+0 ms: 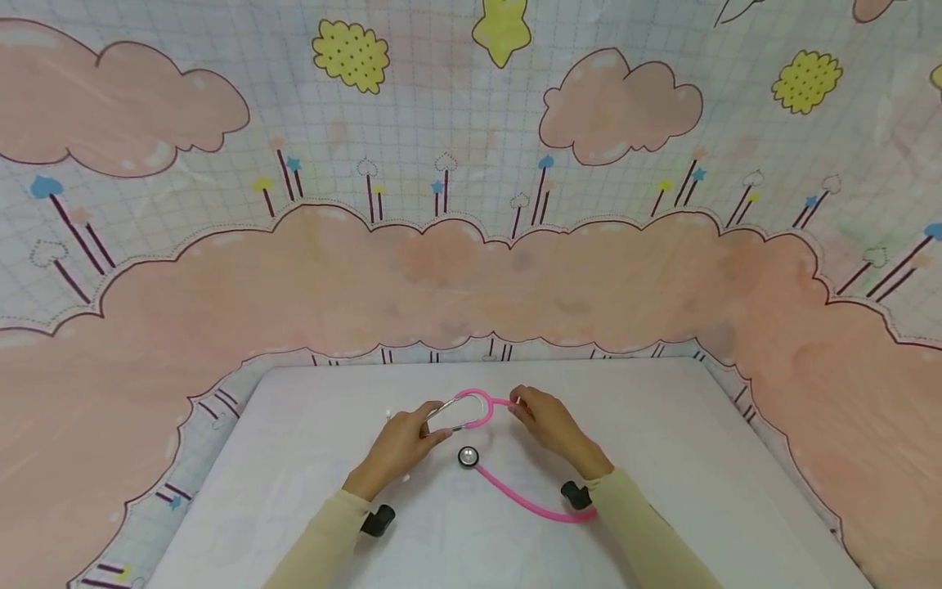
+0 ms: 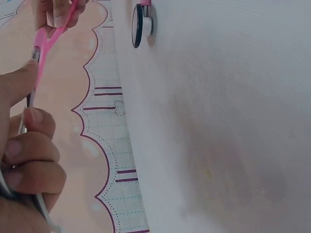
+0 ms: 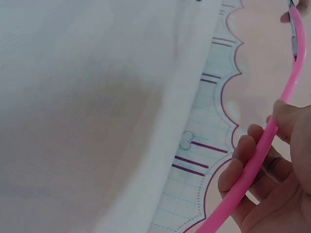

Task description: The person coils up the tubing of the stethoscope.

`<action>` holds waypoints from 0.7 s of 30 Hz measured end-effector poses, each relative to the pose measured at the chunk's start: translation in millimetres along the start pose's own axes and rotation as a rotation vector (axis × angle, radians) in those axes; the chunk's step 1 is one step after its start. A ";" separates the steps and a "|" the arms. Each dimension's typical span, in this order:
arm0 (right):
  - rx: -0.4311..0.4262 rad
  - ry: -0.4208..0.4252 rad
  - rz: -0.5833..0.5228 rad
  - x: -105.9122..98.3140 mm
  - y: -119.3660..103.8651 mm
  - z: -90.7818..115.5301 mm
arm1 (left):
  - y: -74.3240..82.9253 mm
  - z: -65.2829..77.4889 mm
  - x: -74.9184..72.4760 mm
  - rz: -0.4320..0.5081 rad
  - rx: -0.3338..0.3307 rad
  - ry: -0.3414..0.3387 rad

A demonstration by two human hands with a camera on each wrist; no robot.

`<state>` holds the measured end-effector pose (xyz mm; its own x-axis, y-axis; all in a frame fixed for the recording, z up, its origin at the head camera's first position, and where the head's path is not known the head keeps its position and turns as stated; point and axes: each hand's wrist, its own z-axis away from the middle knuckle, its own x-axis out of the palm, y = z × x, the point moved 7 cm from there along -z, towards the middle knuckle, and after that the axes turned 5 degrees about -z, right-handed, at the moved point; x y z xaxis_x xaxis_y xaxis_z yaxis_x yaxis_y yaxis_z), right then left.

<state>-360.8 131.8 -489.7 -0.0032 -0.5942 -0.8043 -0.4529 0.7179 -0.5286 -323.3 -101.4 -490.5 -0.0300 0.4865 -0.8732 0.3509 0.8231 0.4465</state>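
A pink stethoscope (image 1: 491, 406) is held above the white table between both hands. My left hand (image 1: 401, 446) grips its metal ear tubes, fingers curled round them in the left wrist view. Just past the Y-shaped fork, my right hand (image 1: 548, 421) pinches the pink tubing (image 3: 257, 158) between thumb and fingers. From there the tube runs behind the right forearm and loops back over the table. At its end the round chest piece (image 1: 468, 456), silver with a black rim, lies between the two arms. The ear tips are mostly hidden by the left hand.
The white table (image 1: 294, 507) stretches under both arms. A printed cloth (image 1: 456, 286) with clouds and stars hangs behind it and along both sides. Each wrist wears a black camera mount (image 1: 379, 521) over a beige sleeve (image 1: 316, 540).
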 end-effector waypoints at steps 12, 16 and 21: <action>0.034 -0.014 -0.085 -13.4 3.2 8.3 | 0.7 10.7 -20.2 0.048 0.071 0.126; 0.046 -0.013 -0.111 -19.5 11.1 12.4 | -0.9 14.1 -31.3 0.053 0.095 0.191; 0.031 0.001 -0.176 -27.6 16.3 17.9 | -0.9 19.6 -41.1 -0.008 0.104 0.225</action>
<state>-352.1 166.4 -480.9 0.0730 -0.7123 -0.6981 -0.4191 0.6133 -0.6696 -304.1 -127.9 -458.8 -0.2368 0.5426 -0.8059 0.4443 0.7982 0.4069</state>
